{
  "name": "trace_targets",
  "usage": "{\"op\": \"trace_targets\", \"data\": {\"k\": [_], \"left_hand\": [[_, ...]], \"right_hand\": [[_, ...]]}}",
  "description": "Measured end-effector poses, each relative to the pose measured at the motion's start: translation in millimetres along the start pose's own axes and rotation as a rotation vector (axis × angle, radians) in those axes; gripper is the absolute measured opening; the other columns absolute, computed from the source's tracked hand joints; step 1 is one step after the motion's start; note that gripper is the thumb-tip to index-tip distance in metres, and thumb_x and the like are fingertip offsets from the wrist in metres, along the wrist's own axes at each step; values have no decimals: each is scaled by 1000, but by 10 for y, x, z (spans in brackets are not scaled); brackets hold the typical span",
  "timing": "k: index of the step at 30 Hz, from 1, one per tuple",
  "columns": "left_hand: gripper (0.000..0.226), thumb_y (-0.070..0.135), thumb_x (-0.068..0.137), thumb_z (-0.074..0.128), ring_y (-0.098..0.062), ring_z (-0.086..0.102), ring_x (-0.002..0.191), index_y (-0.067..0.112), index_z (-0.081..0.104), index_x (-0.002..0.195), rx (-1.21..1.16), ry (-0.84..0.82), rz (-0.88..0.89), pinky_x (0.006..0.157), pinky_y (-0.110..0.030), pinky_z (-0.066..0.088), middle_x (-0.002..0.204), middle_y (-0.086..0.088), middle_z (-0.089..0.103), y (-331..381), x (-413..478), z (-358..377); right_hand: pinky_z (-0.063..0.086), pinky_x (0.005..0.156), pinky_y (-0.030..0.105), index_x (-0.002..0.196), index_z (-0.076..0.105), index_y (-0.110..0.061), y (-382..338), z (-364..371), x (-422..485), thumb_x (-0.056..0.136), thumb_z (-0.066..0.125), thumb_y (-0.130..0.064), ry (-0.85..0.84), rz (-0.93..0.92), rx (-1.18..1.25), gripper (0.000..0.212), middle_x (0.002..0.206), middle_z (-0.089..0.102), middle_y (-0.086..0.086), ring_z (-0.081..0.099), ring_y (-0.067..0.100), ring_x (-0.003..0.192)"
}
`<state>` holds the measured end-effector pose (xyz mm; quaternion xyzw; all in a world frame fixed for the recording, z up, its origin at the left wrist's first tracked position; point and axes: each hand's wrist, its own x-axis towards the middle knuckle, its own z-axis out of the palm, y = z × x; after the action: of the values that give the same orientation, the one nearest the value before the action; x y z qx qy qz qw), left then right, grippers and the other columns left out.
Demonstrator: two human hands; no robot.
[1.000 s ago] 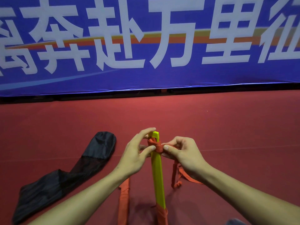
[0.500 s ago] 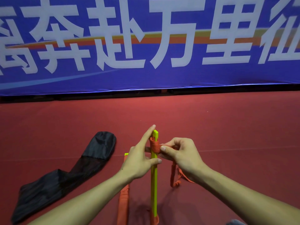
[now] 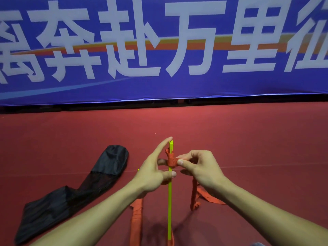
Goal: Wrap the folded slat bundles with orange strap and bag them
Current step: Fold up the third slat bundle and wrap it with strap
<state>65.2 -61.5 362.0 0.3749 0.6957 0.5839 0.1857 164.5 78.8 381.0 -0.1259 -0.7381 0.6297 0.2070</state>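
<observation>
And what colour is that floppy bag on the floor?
Black, partly see-through mesh; the bag shows best in the head view.

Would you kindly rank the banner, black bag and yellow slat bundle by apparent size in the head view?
Largest: banner.
Then: black bag.
Smallest: yellow slat bundle, seen edge-on, though nearest the camera.

A blue banner (image 3: 195, 86) with white characters backs the red floor (image 3: 248, 139)
</observation>
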Motion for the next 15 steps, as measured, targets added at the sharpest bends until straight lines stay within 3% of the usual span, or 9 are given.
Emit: {"op": "trace_targets", "data": {"k": [5, 9, 11, 15], "left_hand": [[99, -18, 82, 66, -28, 65, 83, 58, 39, 141, -99, -36, -21, 82, -48, 58, 109, -25, 69, 35, -27, 28], [98, -21, 85, 60, -24, 68, 77, 57, 38, 141, -168, -84, -19, 71, -36, 56, 102, -15, 71, 49, -41, 50], [98, -22, 86, 58, -32, 72, 85, 57, 38, 140, -188, -106, -24, 70, -35, 56, 106, -15, 71, 47, -50, 60], [89, -12, 88, 61, -39, 72, 98, 62, 41, 135, -247, -131, -38, 69, -32, 56, 111, -19, 71, 74, -61, 81]], "right_hand": [[59, 74, 49, 60, 69, -14, -15, -18, 10, 80, 75, 2, 21, -29, -6, 26, 84, 69, -3, 68, 18, 75], [61, 70, 38, 64, 67, -3, -9, 1, 10, 77, 75, 8, 48, -21, 71, 19, 88, 65, 4, 67, 14, 73], [61, 75, 37, 64, 70, -8, 1, 3, 8, 74, 79, 5, 71, -51, 27, 19, 87, 66, 2, 66, 13, 76], [52, 69, 16, 64, 73, -12, 18, -4, 13, 68, 84, -1, 116, -88, -27, 16, 85, 68, 0, 65, -4, 75]]}}
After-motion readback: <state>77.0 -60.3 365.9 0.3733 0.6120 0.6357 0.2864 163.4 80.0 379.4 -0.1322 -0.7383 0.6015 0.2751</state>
